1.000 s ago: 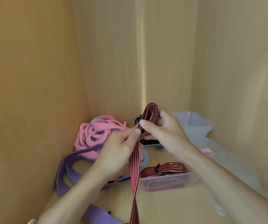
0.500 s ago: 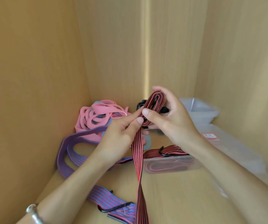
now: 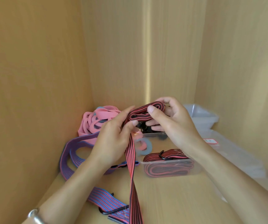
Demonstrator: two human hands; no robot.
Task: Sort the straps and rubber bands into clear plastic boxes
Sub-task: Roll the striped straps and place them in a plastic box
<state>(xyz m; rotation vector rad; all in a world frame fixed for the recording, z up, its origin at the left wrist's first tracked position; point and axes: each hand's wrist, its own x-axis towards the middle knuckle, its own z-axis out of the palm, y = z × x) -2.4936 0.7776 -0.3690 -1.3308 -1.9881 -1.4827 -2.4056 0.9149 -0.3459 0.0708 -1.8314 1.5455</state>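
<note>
Fingers of both the left hand [image 3: 114,139] and right hand [image 3: 172,125], raised together, pinch the folded red-black strap [image 3: 144,112].

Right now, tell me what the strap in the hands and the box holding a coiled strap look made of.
Red-and-black strap: probably woven elastic webbing, matte; fine ribbed stripes, limp hang. Box: clear plastic, slightly glossy; coiled strap shows through.

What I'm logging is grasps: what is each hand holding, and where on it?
Both hold the red-and-black strap: the right hand grips its folded bundle, the left hand pinches where the tail hangs off.
</note>
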